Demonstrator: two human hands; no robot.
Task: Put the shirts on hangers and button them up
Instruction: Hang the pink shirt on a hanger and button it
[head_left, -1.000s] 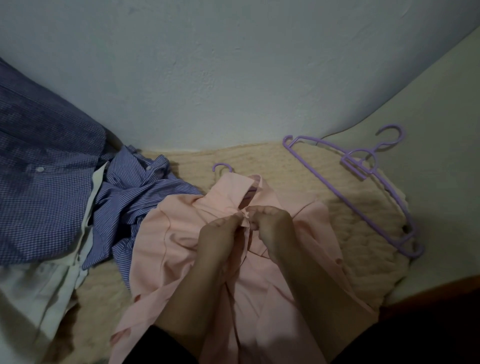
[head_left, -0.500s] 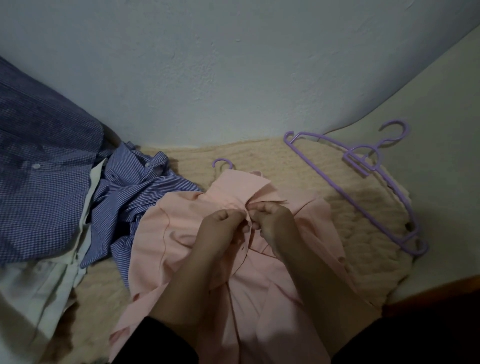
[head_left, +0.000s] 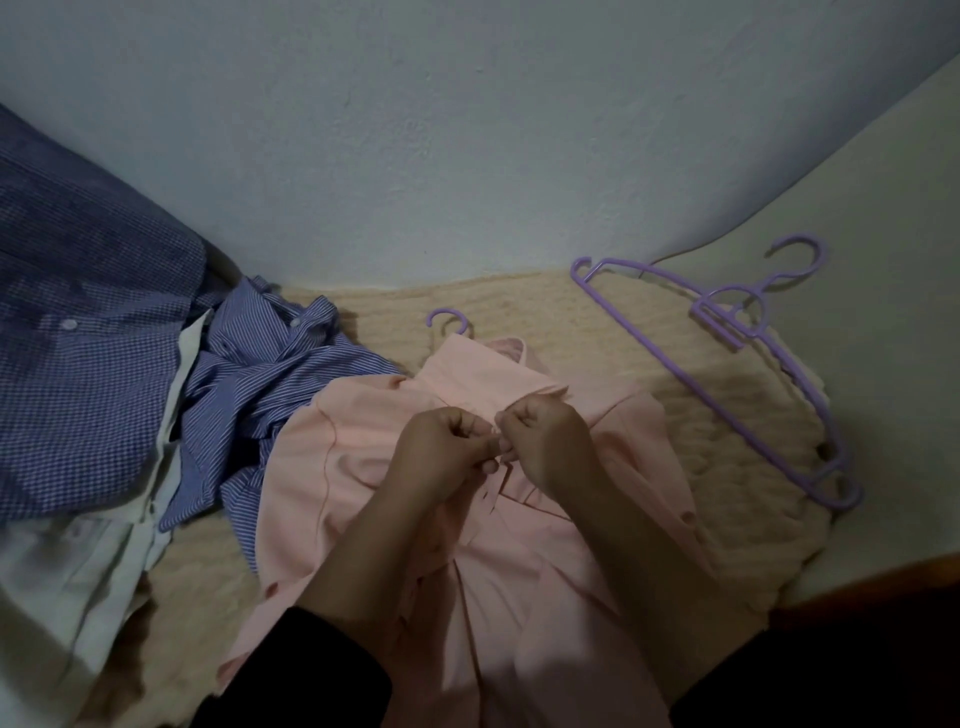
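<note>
Collar folded down, hands (head_left: 498, 447) apparently pinching placket (head_left: 492, 483)

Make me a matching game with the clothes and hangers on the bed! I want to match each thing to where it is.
Things:
1. pink shirt
2. striped blue shirt
3. spare purple hangers
4. checked blue shirt

Places:
A. far left edge
B. right side, bare, holding no shirt
C. middle, pinched by both hands
D. crumpled between the checked shirt and the pink one

Pairs: 1-C, 2-D, 3-B, 4-A. The left hand and right hand pinch the pink shirt below its collar.
</note>
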